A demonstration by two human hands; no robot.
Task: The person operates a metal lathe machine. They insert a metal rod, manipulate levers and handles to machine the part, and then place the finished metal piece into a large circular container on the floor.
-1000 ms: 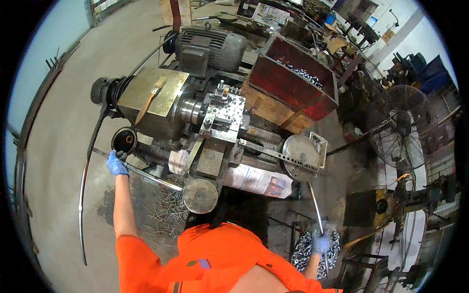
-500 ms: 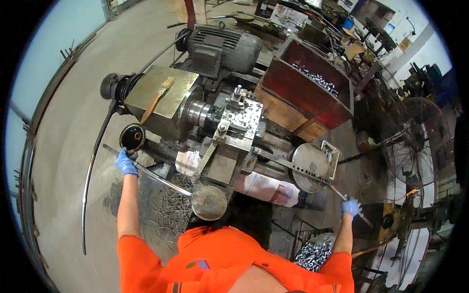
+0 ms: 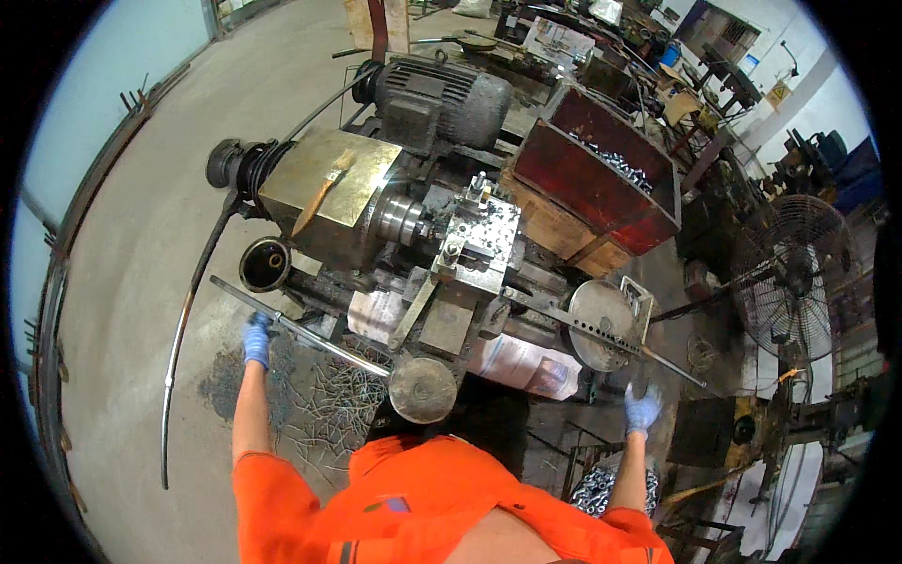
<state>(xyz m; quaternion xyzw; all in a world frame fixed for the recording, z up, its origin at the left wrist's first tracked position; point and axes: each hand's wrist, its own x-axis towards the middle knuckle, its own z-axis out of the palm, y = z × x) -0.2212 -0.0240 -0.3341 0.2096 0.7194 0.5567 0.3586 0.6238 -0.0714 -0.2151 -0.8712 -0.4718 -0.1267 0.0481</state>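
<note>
A lathe-like machine stands before me, with a bright chuck (image 3: 398,220) and a metal tool block (image 3: 481,242). My left hand (image 3: 256,342), in a blue glove with dark fingers, is at the outer part of a long steel lever (image 3: 329,348). Its fingertips reach the lever's lower side; whether they close round it is unclear. That lever runs to a round metal disc (image 3: 423,389). My right hand (image 3: 643,410), also gloved, hangs with fingers apart below a second lever (image 3: 675,367), off it. This one joins a perforated flat bar (image 3: 564,320) over a larger disc (image 3: 601,324).
A brush (image 3: 324,193) lies on the brass-coloured cover (image 3: 366,155); a black bowl (image 3: 265,264) sits beside it. Behind are a motor (image 3: 442,99) and a red bin (image 3: 583,179) of metal parts. A fan (image 3: 794,273) stands right; more parts (image 3: 601,489) lie below my right hand.
My right hand has let go of its lever and moved left and down. My left hand has slid down slightly relative to its lever. The view has shifted a little.
</note>
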